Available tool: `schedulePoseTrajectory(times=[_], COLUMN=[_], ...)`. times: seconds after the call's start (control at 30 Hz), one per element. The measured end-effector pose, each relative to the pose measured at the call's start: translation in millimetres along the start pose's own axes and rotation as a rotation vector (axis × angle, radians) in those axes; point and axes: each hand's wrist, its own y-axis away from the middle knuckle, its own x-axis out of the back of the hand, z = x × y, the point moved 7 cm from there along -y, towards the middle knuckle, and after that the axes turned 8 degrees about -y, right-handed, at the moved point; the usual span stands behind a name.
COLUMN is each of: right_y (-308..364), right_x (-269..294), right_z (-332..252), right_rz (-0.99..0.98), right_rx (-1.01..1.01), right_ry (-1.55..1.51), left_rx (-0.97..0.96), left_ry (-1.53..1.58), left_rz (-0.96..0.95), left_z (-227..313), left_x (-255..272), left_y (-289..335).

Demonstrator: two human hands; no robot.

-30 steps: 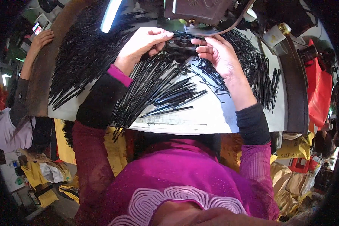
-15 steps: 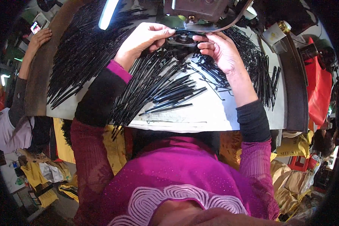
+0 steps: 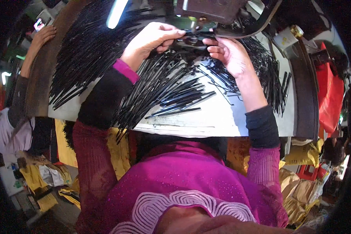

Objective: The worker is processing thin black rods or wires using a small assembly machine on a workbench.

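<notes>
Both hands are at the far middle of the work table, under the head of a dark machine (image 3: 206, 13). A thin black rod (image 3: 199, 34) stretches between them, just in front of the machine's metal parts. My left hand (image 3: 150, 39) pinches its left end between thumb and forefinger. At the other end, my right hand (image 3: 233, 57) grips it with thumb and forefinger, the other fingers curled loosely. Below the hands, a fanned heap of similar black rods (image 3: 160, 89) lies on the white tabletop (image 3: 218, 123).
A large pile of black rods (image 3: 93, 50) covers the left side; another pile (image 3: 267, 66) lies right. A bright tube lamp (image 3: 116, 13) hangs at upper left. A can (image 3: 288, 37) and red bag (image 3: 328, 93) are at right. Another person's hand (image 3: 45, 36) rests beyond the table's left edge.
The whole view has shifted slightly, with the machine blurred now. Both hands keep their hold on the rod and have barely moved. The piles look the same.
</notes>
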Motion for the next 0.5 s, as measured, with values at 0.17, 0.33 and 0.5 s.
schedulePoseTrajectory(times=[0.17, 0.33, 0.5], right_y=[7.8, 18.1, 24.1], right_x=[10.2, 9.3, -11.9], right_z=[-8.5, -22.1, -33.5], right_rz=[0.038, 0.135, 0.166], right_rx=[0.048, 0.218, 0.405], right_ry=[0.003, 0.104, 0.869], left_rx=[-0.099, -0.042, -0.005], left_ry=[0.056, -0.075, -0.184], left_rz=[-0.034, -0.138, -0.229], left_z=[11.5, 7.1, -2.1], left_x=[-9.4, -10.8, -16.1], left_y=[0.5, 4.1, 7.2])
